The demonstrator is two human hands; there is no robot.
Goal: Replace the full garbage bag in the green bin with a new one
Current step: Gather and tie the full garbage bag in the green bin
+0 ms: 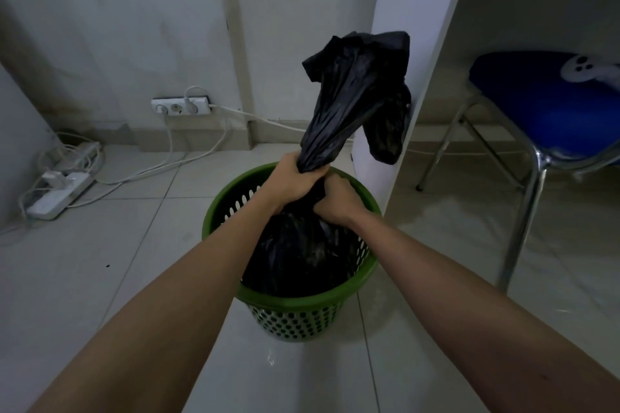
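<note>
A green perforated bin stands on the tiled floor in the middle of the view. Inside it sits a full black garbage bag; its gathered neck rises above the rim and its loose top flares out against a white panel. My left hand grips the bunched neck on the left. My right hand grips the neck just below it on the right. Both fists are closed around the plastic, directly over the bin.
A white desk panel stands right behind the bin. A blue-seated chair with chrome legs is at the right. White power strips and cables lie on the floor at the left, below a wall socket strip.
</note>
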